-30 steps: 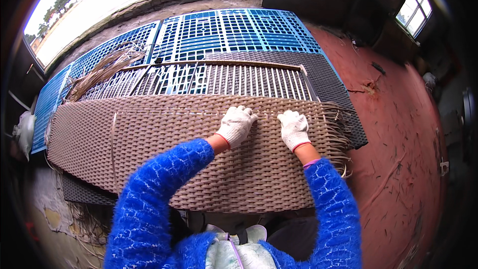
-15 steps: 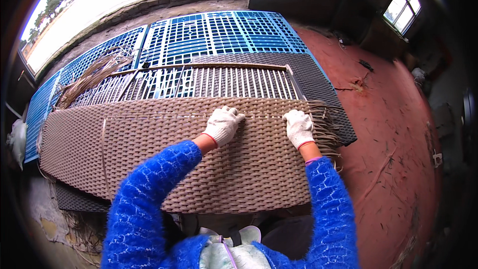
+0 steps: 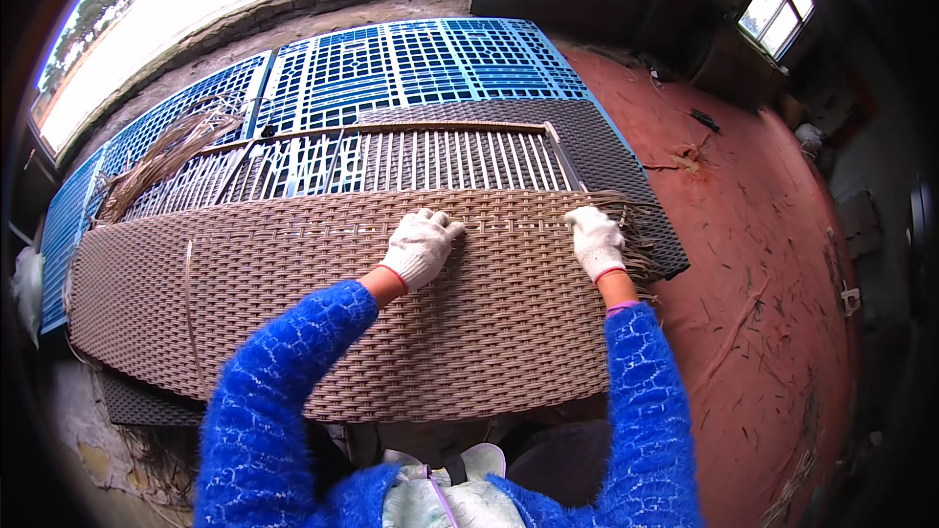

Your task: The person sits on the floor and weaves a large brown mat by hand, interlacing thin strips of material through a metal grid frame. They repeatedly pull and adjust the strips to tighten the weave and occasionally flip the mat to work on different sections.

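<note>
A brown woven rattan panel (image 3: 293, 313) lies across my front, with loose strand ends (image 3: 636, 235) fringing its right edge. My left hand (image 3: 421, 246), in a white knitted glove, is closed on the panel's upper part, its thumb pointing right. At the right end of the same row, my right hand (image 3: 596, 240), gloved too, is closed with its fingertips against the weave beside the fringe. A paler line of weave runs between both hands. What the fingers pinch, if anything, is hidden.
Behind the panel lies a slatted frame (image 3: 460, 158) over a dark woven panel (image 3: 626, 156) and blue plastic grating (image 3: 440, 59). A bundle of loose strands (image 3: 166, 156) rests at the left. Reddish floor (image 3: 734, 264) with scraps spreads at the right.
The view has shifted slightly, moving the scene a little left. My right hand has turned and come nearer the fringe, its fingers more tightly curled. My left hand stays at about the same spot.
</note>
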Demonstrator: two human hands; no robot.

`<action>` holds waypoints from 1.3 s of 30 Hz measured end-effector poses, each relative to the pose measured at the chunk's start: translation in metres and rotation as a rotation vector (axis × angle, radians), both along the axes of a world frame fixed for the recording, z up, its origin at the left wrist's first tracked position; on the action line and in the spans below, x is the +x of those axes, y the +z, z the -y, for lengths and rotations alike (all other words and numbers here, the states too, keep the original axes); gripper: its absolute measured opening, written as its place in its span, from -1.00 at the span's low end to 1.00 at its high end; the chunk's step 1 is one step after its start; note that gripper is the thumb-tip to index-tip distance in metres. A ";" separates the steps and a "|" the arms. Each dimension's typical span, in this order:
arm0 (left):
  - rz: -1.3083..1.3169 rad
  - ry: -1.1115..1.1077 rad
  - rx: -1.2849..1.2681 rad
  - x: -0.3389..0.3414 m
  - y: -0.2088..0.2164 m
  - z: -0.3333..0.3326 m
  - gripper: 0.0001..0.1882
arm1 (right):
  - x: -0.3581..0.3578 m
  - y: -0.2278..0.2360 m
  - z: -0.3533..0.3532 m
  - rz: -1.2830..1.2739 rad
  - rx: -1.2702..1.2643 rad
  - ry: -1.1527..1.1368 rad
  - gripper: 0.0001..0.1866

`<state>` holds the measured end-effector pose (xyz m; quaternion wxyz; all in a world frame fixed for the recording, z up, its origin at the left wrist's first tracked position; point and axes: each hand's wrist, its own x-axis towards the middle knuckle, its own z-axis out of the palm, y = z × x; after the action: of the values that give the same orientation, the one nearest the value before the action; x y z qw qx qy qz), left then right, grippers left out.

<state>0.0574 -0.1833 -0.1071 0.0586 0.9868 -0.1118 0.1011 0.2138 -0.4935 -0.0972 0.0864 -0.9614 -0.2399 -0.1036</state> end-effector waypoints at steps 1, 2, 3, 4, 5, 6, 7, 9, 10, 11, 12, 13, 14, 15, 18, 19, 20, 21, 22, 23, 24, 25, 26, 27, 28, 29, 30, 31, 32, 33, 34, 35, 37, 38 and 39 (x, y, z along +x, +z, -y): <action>-0.001 0.002 -0.001 0.000 0.000 0.000 -0.61 | 0.003 0.002 0.007 0.084 -0.017 -0.112 -0.79; -0.005 0.002 -0.004 0.000 0.000 0.000 -0.61 | 0.006 0.005 0.015 0.098 -0.053 -0.122 -0.79; -0.010 0.003 -0.007 0.000 0.000 -0.001 -0.61 | 0.008 0.007 0.021 0.075 -0.036 -0.152 -0.80; -0.022 0.005 -0.009 0.000 0.001 -0.001 -0.61 | 0.007 0.007 0.025 0.142 -0.094 -0.105 -0.81; -0.010 -0.003 -0.020 0.001 0.001 -0.001 -0.61 | 0.007 0.006 0.027 0.149 -0.162 -0.061 -0.81; -0.005 -0.010 -0.030 0.001 0.001 -0.001 -0.61 | 0.007 0.005 0.028 0.141 -0.216 -0.052 -0.81; -0.011 -0.013 -0.037 0.001 0.002 -0.001 -0.61 | 0.008 0.004 0.029 0.118 -0.259 -0.055 -0.81; -0.021 -0.005 -0.028 0.001 0.002 0.000 -0.61 | 0.010 0.001 0.031 0.098 -0.284 -0.058 -0.79; -0.026 -0.005 -0.024 0.001 0.002 0.000 -0.61 | 0.012 0.000 0.034 0.082 -0.274 -0.074 -0.79; -0.023 -0.002 -0.019 0.001 0.002 0.000 -0.61 | 0.016 0.000 0.039 0.079 -0.215 -0.051 -0.79; -0.017 -0.002 -0.017 0.001 0.002 0.000 -0.61 | 0.022 0.000 0.042 0.067 -0.177 -0.185 -0.78; -0.021 0.005 -0.012 0.000 0.002 0.000 -0.61 | 0.026 0.001 0.052 0.059 -0.006 -0.282 -0.80; -0.012 0.005 -0.005 0.000 0.001 0.000 -0.61 | 0.031 0.003 0.062 0.023 0.016 -0.266 -0.80; -0.007 -0.001 -0.016 -0.001 0.001 0.000 -0.61 | 0.033 0.002 0.070 -0.044 0.091 -0.320 -0.80; -0.005 -0.012 -0.029 -0.001 0.002 0.000 -0.60 | 0.040 0.000 0.084 -0.209 0.108 -0.284 -0.81; -0.009 -0.015 -0.028 -0.001 0.003 -0.001 -0.59 | 0.042 -0.001 0.084 -0.296 0.117 -0.290 -0.81; -0.024 -0.011 -0.024 -0.001 0.003 -0.001 -0.59 | 0.042 -0.001 0.083 -0.214 -0.008 -0.234 -0.78; -0.021 -0.014 -0.021 -0.001 0.004 0.000 -0.59 | 0.043 0.000 0.080 -0.219 -0.062 -0.251 -0.77; -0.028 -0.012 -0.015 -0.001 0.004 0.000 -0.59 | 0.044 0.002 0.077 -0.204 -0.122 -0.220 -0.76; -0.039 -0.008 -0.008 -0.001 0.004 0.000 -0.58 | 0.043 0.005 0.074 -0.169 -0.163 -0.208 -0.75; -0.031 -0.011 -0.023 -0.001 0.004 0.000 -0.59 | 0.046 0.010 0.071 -0.283 -0.197 -0.223 -0.73; -0.031 -0.011 -0.017 -0.001 0.003 0.000 -0.61 | 0.045 0.012 0.068 -0.221 -0.314 -0.182 -0.73; -0.013 -0.021 -0.013 0.000 0.002 0.000 -0.62 | 0.048 0.016 0.066 -0.244 -0.416 -0.163 -0.74; -0.009 -0.013 -0.002 -0.001 0.002 -0.001 -0.64 | 0.046 0.018 0.067 -0.183 -0.422 -0.135 -0.75; 0.020 -0.029 -0.018 -0.002 0.001 -0.001 -0.66 | 0.047 0.019 0.066 -0.136 -0.455 -0.105 -0.77; 0.022 -0.021 -0.020 -0.003 0.000 -0.001 -0.68 | 0.048 0.018 0.067 -0.004 -0.501 -0.079 -0.79; 0.032 -0.021 -0.016 -0.004 -0.001 -0.001 -0.68 | 0.050 0.014 0.067 0.104 -0.546 -0.144 -0.78; 0.045 -0.022 -0.009 -0.005 -0.002 0.000 -0.69 | 0.052 0.008 0.069 0.227 -0.476 -0.151 -0.79; 0.046 -0.014 -0.016 -0.005 -0.003 0.000 -0.69 | 0.054 -0.003 0.068 0.275 -0.414 -0.237 -0.78; 0.061 -0.024 -0.031 -0.006 -0.004 0.000 -0.68 | 0.056 -0.013 0.070 0.366 -0.313 -0.299 -0.78; 0.040 -0.006 -0.008 -0.005 -0.004 0.001 -0.66 | 0.060 -0.024 0.071 0.436 0.009 -0.214 -0.77; 0.017 0.007 0.013 -0.005 -0.004 0.001 -0.65 | 0.066 -0.035 0.071 0.476 0.326 -0.179 -0.75; -0.062 0.029 0.021 -0.004 -0.002 0.002 -0.59 | 0.082 -0.052 0.071 -0.117 1.046 -0.178 -0.65; -0.067 0.025 0.017 -0.003 -0.001 0.002 -0.59 | 0.089 -0.059 0.072 -0.264 1.257 -0.134 -0.63; -0.109 0.029 0.025 -0.003 0.001 0.002 -0.59 | 0.095 -0.066 0.074 -0.424 1.444 -0.074 -0.60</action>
<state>0.0544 -0.1850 -0.1065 0.0509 0.9930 -0.0955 0.0467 0.3092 -0.5673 -0.1632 0.7358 -0.6727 -0.0581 -0.0507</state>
